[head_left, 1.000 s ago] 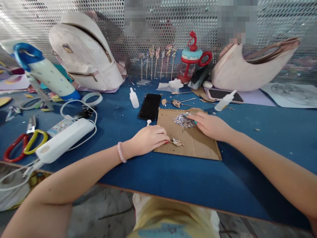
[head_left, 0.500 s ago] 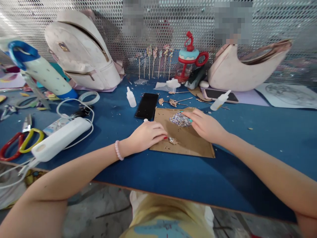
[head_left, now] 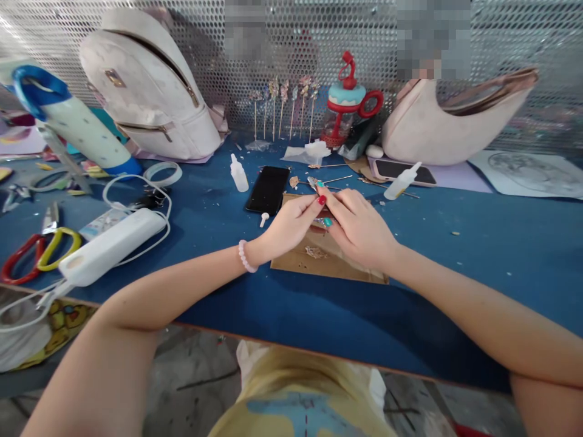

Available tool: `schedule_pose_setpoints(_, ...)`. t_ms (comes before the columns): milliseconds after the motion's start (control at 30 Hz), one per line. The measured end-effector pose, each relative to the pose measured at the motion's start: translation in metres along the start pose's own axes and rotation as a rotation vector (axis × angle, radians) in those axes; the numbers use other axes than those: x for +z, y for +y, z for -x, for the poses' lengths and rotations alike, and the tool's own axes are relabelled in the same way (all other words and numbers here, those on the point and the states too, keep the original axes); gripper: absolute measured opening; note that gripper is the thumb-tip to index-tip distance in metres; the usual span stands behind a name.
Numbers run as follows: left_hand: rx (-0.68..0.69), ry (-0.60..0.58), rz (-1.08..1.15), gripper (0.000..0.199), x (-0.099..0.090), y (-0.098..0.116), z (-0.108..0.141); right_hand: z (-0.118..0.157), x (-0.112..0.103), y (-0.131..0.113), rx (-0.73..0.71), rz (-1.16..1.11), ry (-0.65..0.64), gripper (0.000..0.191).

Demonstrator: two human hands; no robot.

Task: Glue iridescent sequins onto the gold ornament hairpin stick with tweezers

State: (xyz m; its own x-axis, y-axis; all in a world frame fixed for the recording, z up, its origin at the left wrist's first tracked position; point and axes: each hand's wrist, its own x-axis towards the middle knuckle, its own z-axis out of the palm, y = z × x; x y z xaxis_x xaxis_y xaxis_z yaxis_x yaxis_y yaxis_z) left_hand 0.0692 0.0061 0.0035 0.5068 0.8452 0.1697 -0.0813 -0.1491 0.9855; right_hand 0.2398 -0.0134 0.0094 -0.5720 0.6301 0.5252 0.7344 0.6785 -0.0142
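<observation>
My left hand and my right hand meet above a brown cardboard sheet, fingertips together. Both are closed in a pinch round a small shiny silvery piece, whose tip pokes out beyond the fingers. Most of that piece is hidden, so its exact kind does not show. Under my fingers a little of a pile of glittering rhinestones peeks out. A patch of light scraps lies nearer to me on the cardboard. Just behind the hands are thin sticks with golden ornaments.
A black phone and a small white cap-like piece lie left of the cardboard. Glue bottles flank the work. Scissors, a white power strip, a backpack, a cup and a handbag surround it.
My left hand has lifted the shiny piece from the cardboard and moved up and right. My right hand has shifted left from the rhinestones, and the hands now meet.
</observation>
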Motion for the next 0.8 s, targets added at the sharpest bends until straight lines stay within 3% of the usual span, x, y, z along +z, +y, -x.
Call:
schedule_pose_setpoints(100, 0.029, 0.037, 0.08, 0.027, -0.001, 0.002, 0.003, 0.002, -0.003, -0.008, 0.015, 0.079, 0.062, 0.057)
schedule_pose_setpoints(200, 0.091, 0.102, -0.028, 0.029, -0.009, 0.003, -0.001, 0.004, -0.005, -0.012, 0.03, 0.069, 0.066, 0.055)
schedule_pose_setpoints(333, 0.265, 0.062, -0.633, 0.03, -0.03, 0.003, -0.009, 0.002, -0.004, 0.0, 0.081, -0.063, 0.104, 0.043)
schedule_pose_setpoints(433, 0.384, -0.092, -1.136, 0.03, -0.042, -0.001, -0.011, -0.001, -0.001, 0.016, 0.16, -0.242, 0.1, 0.043)
schedule_pose_setpoints(500, 0.413, -0.176, -1.287, 0.032, -0.045, -0.006, -0.01, -0.002, 0.0, 0.026, 0.196, -0.326, 0.022, 0.038)
schedule_pose_setpoints(600, 0.451, -0.213, -1.295, 0.035, -0.047, -0.01, -0.01, -0.001, 0.002, 0.034, 0.198, -0.305, -0.055, 0.023)
schedule_pose_setpoints(800, 0.408, -0.207, -1.198, 0.035, -0.05, -0.009, -0.012, 0.0, 0.007, 0.04, 0.115, -0.233, -0.008, 0.02)
